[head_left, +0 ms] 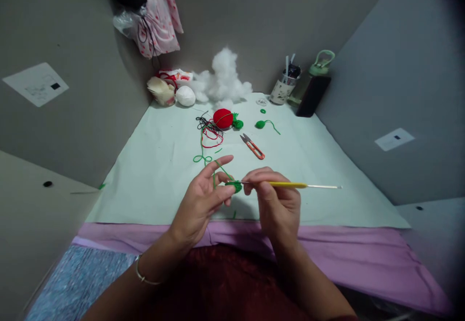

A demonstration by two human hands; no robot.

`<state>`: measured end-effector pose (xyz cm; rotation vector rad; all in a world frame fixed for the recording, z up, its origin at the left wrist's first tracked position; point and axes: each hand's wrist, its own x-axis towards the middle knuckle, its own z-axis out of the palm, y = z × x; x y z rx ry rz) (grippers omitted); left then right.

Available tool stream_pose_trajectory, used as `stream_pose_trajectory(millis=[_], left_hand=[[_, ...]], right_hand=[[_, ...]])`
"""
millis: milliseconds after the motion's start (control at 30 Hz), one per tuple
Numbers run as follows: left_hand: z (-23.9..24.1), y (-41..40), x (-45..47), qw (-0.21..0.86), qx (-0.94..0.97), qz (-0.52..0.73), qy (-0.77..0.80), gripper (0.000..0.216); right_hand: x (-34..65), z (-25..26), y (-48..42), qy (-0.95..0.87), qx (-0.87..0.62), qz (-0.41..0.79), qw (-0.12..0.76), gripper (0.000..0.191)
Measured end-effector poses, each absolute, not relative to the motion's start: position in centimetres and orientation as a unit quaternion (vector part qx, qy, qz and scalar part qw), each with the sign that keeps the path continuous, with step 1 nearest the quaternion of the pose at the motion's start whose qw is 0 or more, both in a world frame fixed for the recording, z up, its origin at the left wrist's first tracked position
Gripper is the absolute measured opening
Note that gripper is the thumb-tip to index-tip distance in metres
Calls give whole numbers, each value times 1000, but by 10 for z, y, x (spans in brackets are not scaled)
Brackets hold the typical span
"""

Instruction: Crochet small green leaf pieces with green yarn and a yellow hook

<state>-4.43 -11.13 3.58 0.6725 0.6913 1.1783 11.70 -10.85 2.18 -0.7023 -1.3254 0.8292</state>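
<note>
My left hand (202,200) pinches a small green crocheted piece (235,185) between thumb and fingers, with green yarn (218,168) running over its raised index finger. My right hand (276,200) grips a yellow-handled crochet hook (290,184), whose tip is in the green piece. Both hands hover over the near part of a pale green mat (152,175).
Farther back on the mat lie orange snips (252,146), a red crocheted ball (223,118) with green bits, tangled red and black yarn (209,132), and a small green piece (260,124). White stuffing (223,78), a cup (285,87) and a bottle (315,90) stand at the rear.
</note>
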Motion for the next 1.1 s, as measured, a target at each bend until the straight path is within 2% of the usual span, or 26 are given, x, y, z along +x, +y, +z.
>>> stream_pose_trajectory(millis=[100,200,267,333,433,533,600,800,1100], left_hand=[[32,-114,-38,689,342,551,324,57],[30,-116,-35,675,343,566,328,58],[30,-115,-35,697,319,559,315,60],[31,-113,-36,749,280,524,293,56],[32,-109,-41,796,233,487,273,44],[33,-108,-41,762,254,522,287,42],[33,-110,-39,727,294,543,301,44],[28,-116,-37,676,371,540,338,40],[29,-115,-41,662,375,550,345,39]], right_hand=[[115,20,-111,-610,-322,339,640,21],[116,15,-118,-679,-351,220,607,30],[117,12,-121,-734,-353,105,570,38],[119,12,-122,-749,-346,54,562,42],[121,15,-117,-680,-360,156,619,30],[122,18,-110,-585,-339,331,659,21],[121,18,-107,-568,-317,398,647,18],[120,13,-105,-553,-324,426,638,15],[124,20,-105,-535,-318,463,631,18]])
